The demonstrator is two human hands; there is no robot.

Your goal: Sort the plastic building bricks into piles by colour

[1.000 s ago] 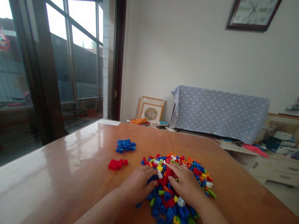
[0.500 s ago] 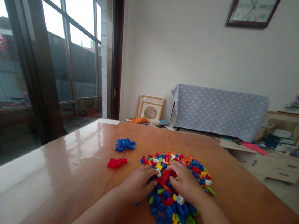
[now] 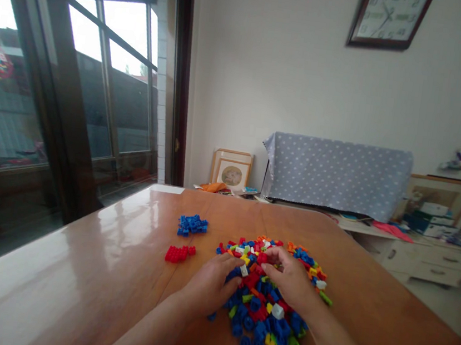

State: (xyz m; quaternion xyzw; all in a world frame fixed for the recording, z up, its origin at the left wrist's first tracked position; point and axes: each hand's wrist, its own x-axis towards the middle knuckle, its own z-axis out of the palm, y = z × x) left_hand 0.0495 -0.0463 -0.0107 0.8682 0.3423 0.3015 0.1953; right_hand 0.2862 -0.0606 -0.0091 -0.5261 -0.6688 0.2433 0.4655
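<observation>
A heap of mixed plastic building bricks (image 3: 256, 304) in blue, red, yellow, white, orange and green lies on the table before me. My left hand (image 3: 214, 283) rests against the heap's left side, thumb and fingers apart, with blue pieces and a white brick (image 3: 244, 270) by its fingertips. Over the middle right of the heap, my right hand (image 3: 291, 275) has thumb and fingertips closed around a red brick (image 3: 262, 259). Left of the heap stand a small group of red bricks (image 3: 179, 253) and, farther back, a cluster of blue bricks (image 3: 192, 225).
The brown wooden table (image 3: 86, 283) has a white sheet (image 3: 167, 189) at its far left corner. Beyond it are a polka-dot cloth (image 3: 337, 174) over something wide, a white drawer cabinet (image 3: 434, 259) and a framed picture (image 3: 233, 171). Glass doors (image 3: 96, 66) stand at left.
My right hand has drawn its fingers together on a red brick and turned slightly, lifting it a little from the heap. My left hand stays nearly in place.
</observation>
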